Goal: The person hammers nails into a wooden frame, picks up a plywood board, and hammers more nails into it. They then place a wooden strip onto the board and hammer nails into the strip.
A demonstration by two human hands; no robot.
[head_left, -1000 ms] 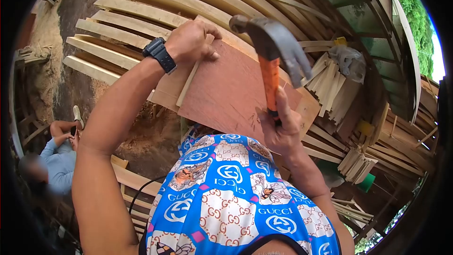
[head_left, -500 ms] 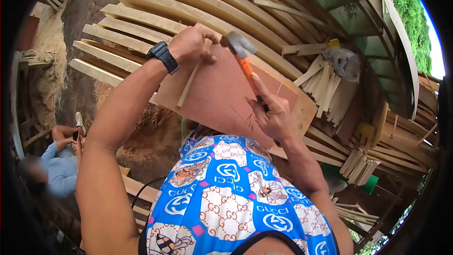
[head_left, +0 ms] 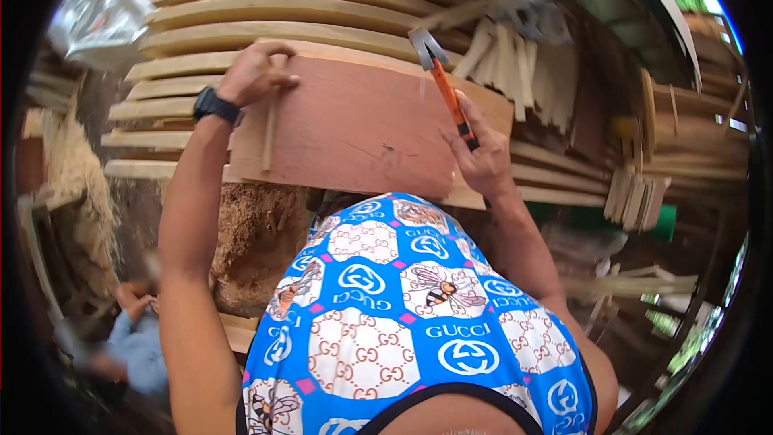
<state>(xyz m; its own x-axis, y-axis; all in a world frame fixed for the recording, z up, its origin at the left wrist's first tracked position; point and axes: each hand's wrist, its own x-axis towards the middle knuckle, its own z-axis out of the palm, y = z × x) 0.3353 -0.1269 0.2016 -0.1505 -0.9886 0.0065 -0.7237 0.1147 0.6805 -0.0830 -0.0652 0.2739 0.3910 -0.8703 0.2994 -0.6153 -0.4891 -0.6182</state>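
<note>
My right hand point(head_left: 483, 153) grips a claw hammer point(head_left: 448, 97) by its orange and black handle. The hammer's metal head points up and away from me, above the right part of a reddish-brown plywood panel point(head_left: 354, 125). At the panel's upper left corner is my left hand point(head_left: 256, 74), its fingers curled and close together; whether something small is between them is hidden. A thin wooden strip point(head_left: 270, 133) runs along the panel's left edge, just below that hand. Under the panel lies a paler board point(head_left: 247, 145), showing at the left side.
Long stacked planks point(head_left: 266, 8) extend behind and beside the panel. A bundle of wood strips point(head_left: 515, 64) stands at the back right under clear plastic. A silvery plastic sheet point(head_left: 101, 20) lies far left. A seated person point(head_left: 137, 346) is at lower left, near sawdust point(head_left: 258, 234).
My view has turned, so the panel now lies nearly level across it. The hammer has moved away from my left hand toward the right. My left hand stays by the panel's upper left corner.
</note>
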